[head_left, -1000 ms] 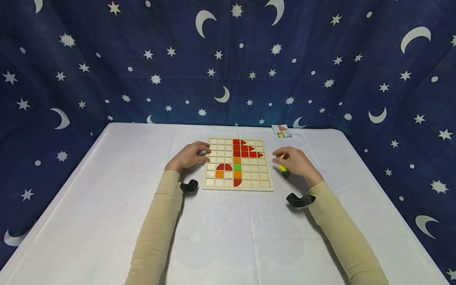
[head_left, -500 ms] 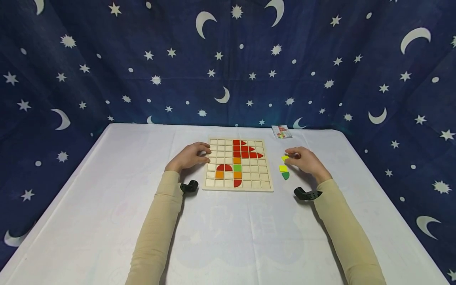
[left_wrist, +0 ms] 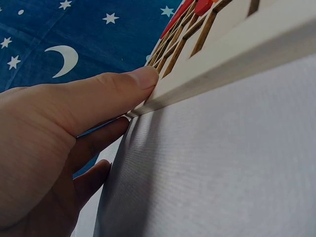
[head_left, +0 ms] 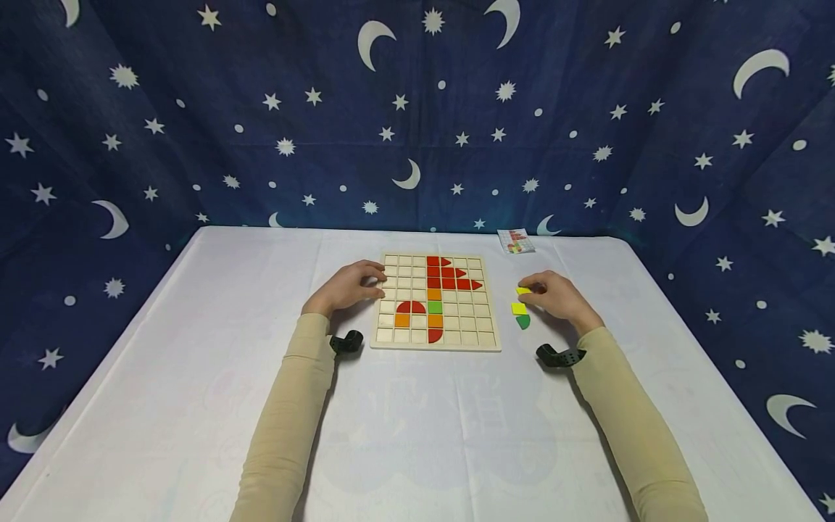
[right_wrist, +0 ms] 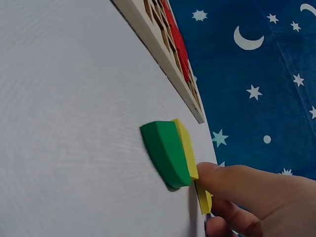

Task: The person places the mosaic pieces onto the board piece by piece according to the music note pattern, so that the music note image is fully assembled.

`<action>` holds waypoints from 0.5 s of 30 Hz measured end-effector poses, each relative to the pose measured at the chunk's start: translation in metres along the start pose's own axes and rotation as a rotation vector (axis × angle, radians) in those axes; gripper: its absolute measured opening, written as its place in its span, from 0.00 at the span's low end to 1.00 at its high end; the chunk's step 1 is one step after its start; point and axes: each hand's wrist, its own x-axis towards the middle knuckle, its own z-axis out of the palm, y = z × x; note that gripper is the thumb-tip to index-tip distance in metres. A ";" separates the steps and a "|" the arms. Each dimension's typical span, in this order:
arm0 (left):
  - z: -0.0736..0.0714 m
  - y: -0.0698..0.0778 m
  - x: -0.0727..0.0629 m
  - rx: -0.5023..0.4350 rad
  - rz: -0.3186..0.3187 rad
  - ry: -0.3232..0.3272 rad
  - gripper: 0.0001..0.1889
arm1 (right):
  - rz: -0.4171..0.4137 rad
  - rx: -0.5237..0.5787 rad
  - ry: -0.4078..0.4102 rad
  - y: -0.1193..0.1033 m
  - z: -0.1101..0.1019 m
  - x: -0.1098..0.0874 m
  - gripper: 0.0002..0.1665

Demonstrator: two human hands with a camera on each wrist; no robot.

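A wooden grid board [head_left: 401,341] carries red, orange and green tiles. At its left edge lies my left hand [head_left: 346,286], the straight thumb [left_wrist: 118,89] resting on the rim in the left wrist view. To the right of the board, my right hand [head_left: 554,296] pinches a yellow tile [head_left: 524,291] between thumb and fingers, low over the table. In front of it lie a second yellow tile [head_left: 518,309] and a green tile [head_left: 523,321] with a rounded side. The right wrist view has the green tile [right_wrist: 165,153] nearest, partly covering the yellow ones.
A small printed card [head_left: 516,241] with a coloured pattern lies at the back right of the white-covered table [head_left: 417,435]. Behind stands a dark blue curtain [head_left: 339,145] with stars and moons. Each wrist wears a black mount.
My right hand has drawn back right from beside the board's edge, uncovering a yellow and the green tile, and now holds the rear yellow tile. The left hand has stayed still.
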 end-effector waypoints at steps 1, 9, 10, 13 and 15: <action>0.000 0.000 0.000 -0.001 -0.001 0.001 0.19 | 0.001 0.000 -0.001 0.000 0.000 0.000 0.28; -0.001 0.001 -0.001 0.011 -0.001 0.002 0.20 | -0.048 -0.013 0.003 0.002 -0.001 -0.001 0.27; -0.001 0.001 -0.001 0.013 -0.002 0.002 0.20 | -0.046 -0.012 0.005 0.002 -0.001 -0.001 0.26; 0.000 0.000 0.000 0.012 -0.003 0.003 0.20 | -0.046 -0.017 0.008 0.001 -0.001 -0.001 0.26; 0.000 0.000 0.000 0.010 -0.003 0.002 0.20 | -0.052 -0.018 0.001 0.001 -0.002 -0.001 0.26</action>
